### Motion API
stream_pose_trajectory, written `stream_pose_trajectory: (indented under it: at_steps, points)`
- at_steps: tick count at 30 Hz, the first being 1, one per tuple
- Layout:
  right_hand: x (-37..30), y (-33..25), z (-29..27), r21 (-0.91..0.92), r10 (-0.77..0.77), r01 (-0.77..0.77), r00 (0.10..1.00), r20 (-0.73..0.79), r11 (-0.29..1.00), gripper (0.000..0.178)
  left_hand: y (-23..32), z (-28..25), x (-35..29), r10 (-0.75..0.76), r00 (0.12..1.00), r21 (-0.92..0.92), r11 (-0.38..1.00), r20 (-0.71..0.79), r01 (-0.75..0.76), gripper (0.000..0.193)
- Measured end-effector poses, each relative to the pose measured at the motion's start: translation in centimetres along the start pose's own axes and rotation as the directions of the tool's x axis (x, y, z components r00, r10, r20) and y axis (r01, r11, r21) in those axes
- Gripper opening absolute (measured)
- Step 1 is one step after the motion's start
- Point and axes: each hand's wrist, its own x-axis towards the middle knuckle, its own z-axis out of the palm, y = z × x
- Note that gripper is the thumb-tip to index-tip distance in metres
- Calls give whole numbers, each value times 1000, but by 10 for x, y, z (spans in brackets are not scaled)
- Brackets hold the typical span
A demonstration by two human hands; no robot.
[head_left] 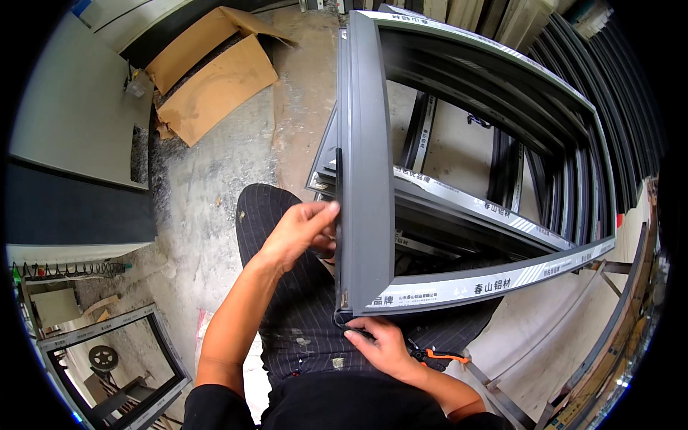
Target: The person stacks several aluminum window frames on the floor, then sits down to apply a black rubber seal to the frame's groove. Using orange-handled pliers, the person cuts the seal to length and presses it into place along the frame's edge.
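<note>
A grey metal window frame [369, 158] with printed protective film on its sides stands tilted in front of me, its left edge toward my hands. Along that edge runs a thin black rubber strip [339, 172], which bends round below the near corner. My left hand [295, 233] is closed, thumb and fingertips pinching at the strip partway along the edge; some fingers are hidden behind. Below the near corner, my right hand [381, 345] is closed on the strip's lower end. Orange-handled pliers [446, 355] lie beside my right wrist, over my dark striped trouser leg.
Several similar frames are stacked behind this one, and long dark profiles [605, 107] stand at the far right. An opened cardboard box [218, 89] lies on the dusty floor. A grey panel [79, 107] stands at left, with another frame [168, 351] at lower left.
</note>
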Motion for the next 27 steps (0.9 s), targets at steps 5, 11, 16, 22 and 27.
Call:
stream_pose_trajectory:
  at_steps: [5, 11, 16, 22, 27]
  points:
    - [2, -1, 2, -5, -44, 44, 999, 26, 999, 20, -1, 2, 14, 64, 997, 12, 998, -42, -64, 35]
    - [1, 0, 3, -3, -10, 10, 1000, 22, 1000, 20, 3, 4, 27, -110, 983, -95, 991, -146, 97, 41]
    - [1, 0, 2, -7, -31, 31, 999, 26, 999, 21, -2, -2, 36, -35, 991, -17, 999, -128, 33, 48]
    - [2, 1, 2, -3, -28, 28, 999, 45, 1000, 20, 8, -2, 48, -110, 981, -59, 993, -158, 102, 53]
    - [3, -3, 0, -1, -17, 17, 998, 53, 1000, 20, 8, -2, 54, -76, 976, -23, 997, -205, 73, 55]
